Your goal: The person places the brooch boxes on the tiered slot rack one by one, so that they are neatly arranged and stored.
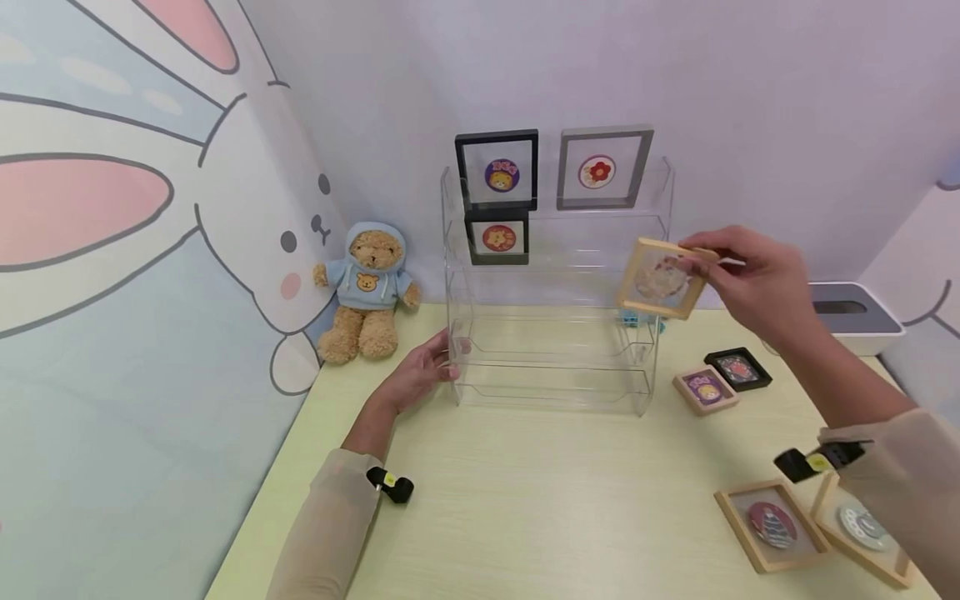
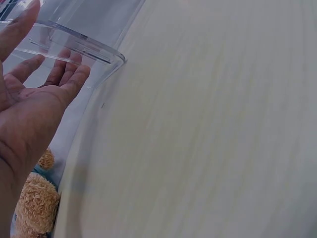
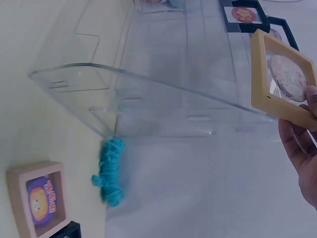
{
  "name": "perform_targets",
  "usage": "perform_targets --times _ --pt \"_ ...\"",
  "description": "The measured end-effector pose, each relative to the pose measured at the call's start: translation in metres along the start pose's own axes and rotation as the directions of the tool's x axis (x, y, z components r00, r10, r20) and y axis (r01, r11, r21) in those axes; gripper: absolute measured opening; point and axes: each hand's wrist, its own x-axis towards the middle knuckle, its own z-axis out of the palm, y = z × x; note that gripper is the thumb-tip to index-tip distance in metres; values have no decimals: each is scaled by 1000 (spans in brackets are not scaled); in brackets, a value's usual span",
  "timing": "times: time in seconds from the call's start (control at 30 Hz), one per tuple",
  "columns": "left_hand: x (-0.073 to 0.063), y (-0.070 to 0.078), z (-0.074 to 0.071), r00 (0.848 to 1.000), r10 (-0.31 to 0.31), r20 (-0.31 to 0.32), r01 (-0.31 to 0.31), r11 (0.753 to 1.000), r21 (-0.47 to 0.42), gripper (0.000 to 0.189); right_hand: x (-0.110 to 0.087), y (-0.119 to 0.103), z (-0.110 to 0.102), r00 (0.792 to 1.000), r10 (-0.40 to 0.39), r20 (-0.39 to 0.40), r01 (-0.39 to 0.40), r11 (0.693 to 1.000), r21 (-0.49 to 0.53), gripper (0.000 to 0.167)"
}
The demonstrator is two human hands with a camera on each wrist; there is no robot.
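Observation:
A clear acrylic tiered rack [image 1: 555, 367] stands on the table. At its lower left side is my left hand [image 1: 420, 375], fingers spread and loosely bent against the side panel; in the left wrist view, the fingers of this hand [image 2: 39, 99] overlap the clear panel. My right hand [image 1: 757, 279] pinches a light wooden display frame [image 1: 639, 275] by its upper right corner. It is held tilted at the rack's right side, with a round badge [image 3: 287, 77] inside. Two dark frames [image 1: 534, 171] and a grey frame [image 1: 568, 202] stand on the rack's upper tiers.
A teddy bear [image 1: 367, 287] in a blue hoodie sits left of the rack. At right lie a pink frame [image 1: 705, 392], a black frame [image 1: 759, 379] and two wooden frames [image 1: 738, 521]. Blue yarn [image 3: 110, 171] lies behind the rack; a white box [image 1: 862, 321] stands back right.

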Motion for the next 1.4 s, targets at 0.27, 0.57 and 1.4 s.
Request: perform_targets --times 0.27,0.57,1.4 --pt "-1 1 0 1000 4 -2 -4 1000 6 92 47 -23 33 995 -79 -55 79 997 10 23" --pt "0 2 2 1000 -4 -10 4 1000 8 90 80 -33 64 979 -118 -169 113 993 -39 20" --pt "-2 0 0 1000 15 2 -15 1000 4 89 81 -14 91 970 -242 -20 234 952 -200 20"
